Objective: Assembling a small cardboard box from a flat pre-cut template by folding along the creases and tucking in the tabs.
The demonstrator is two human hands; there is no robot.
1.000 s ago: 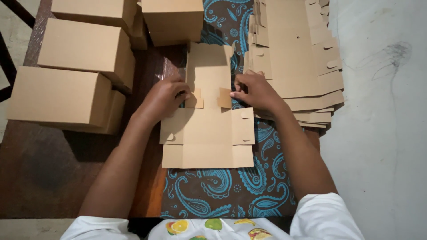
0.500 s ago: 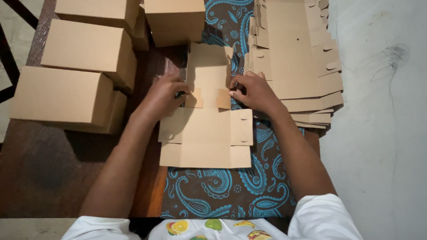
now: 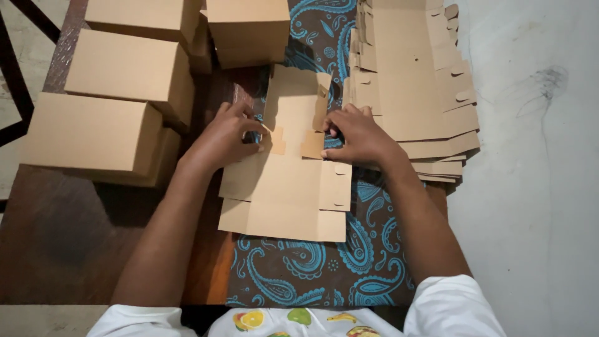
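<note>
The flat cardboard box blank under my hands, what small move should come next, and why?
Probably fold both side flaps fully upright. The left hand and right hand each pinch a small flap at the middle of the box blank, which is only partly raised, while its near panels lie flat on the patterned cloth.

We see a dark brown wooden table [image 3: 75, 249] whose right part is covered by a brown cloth with a blue paisley pattern [image 3: 299, 268]. On the bare wood at left stand folded plain brown cardboard boxes [image 3: 93, 131]. On the cloth lie a flat, unfolded brown cardboard box blank [image 3: 287, 193] and, just beside it at right, a stack of flat brown cardboard blanks [image 3: 412, 81].
</note>
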